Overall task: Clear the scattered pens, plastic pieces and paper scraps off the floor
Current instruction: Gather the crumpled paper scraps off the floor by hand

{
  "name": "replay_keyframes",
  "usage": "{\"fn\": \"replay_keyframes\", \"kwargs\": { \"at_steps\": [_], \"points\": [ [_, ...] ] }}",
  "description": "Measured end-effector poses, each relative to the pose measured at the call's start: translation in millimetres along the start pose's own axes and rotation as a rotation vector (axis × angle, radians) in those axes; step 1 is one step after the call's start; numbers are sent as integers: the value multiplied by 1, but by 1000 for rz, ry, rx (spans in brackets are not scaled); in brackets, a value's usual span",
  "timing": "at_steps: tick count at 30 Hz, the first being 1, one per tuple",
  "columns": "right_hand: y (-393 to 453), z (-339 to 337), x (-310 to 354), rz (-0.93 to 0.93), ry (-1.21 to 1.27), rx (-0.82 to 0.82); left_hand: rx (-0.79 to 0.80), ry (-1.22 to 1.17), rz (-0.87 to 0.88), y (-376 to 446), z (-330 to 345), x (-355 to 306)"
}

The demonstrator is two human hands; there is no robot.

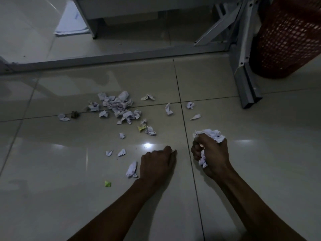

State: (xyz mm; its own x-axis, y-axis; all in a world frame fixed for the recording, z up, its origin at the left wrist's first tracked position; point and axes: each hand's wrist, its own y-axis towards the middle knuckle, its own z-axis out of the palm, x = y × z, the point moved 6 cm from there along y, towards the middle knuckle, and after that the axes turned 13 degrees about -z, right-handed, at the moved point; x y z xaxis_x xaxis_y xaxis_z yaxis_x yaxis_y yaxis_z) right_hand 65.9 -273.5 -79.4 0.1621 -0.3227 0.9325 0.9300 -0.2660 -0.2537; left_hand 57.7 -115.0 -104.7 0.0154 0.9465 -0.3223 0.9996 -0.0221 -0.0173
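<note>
Fingers of right hand [211,156] curling tight round crumpled paper wad [211,134]; left hand [157,164] pinching tiny scrap [173,151] on tile floor [52,197]. Other paper scraps [119,106] lying scattered w/ red basket [288,37] far right.

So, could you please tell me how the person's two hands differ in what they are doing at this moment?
The right hand grips a thick wad of crumpled paper that spills out above and below its fist; the left hand pinches only a tiny scrap at its fingertips. The right hand sits nearer the red basket; the left sits beside loose scraps. Both are curled, low over the tiled floor.
</note>
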Motion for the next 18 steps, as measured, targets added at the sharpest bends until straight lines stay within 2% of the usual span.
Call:
{"fn": "replay_keyframes", "kwargs": {
  "at_steps": [2,3,5,6,7,8,10,13,18],
  "points": [
    [-1,8,-10,184,204,76,-23,-338,-193,5,-15,5],
    [-3,11,-15,279,308,105,44,-608,-344,8,-17,8],
    [-6,17,-19,391,499,158,268,-1213,-755,8,-8,7],
    [-7,21,-19,410,575,182,422,-1430,-931,4,-1,3],
    [-7,23,-20,420,631,194,569,-1534,-1026,1,2,-3],
    [-6,24,-20,424,661,200,685,-1569,-1041,-1,3,-9],
    [-4,26,-20,401,657,198,778,-1609,-1011,-2,3,-14],
    [-3,29,-14,338,595,178,736,-1642,-1020,-2,3,-11],
    [-2,24,-18,351,561,210,627,-1743,-1044,2,-6,4]
  ]
}}
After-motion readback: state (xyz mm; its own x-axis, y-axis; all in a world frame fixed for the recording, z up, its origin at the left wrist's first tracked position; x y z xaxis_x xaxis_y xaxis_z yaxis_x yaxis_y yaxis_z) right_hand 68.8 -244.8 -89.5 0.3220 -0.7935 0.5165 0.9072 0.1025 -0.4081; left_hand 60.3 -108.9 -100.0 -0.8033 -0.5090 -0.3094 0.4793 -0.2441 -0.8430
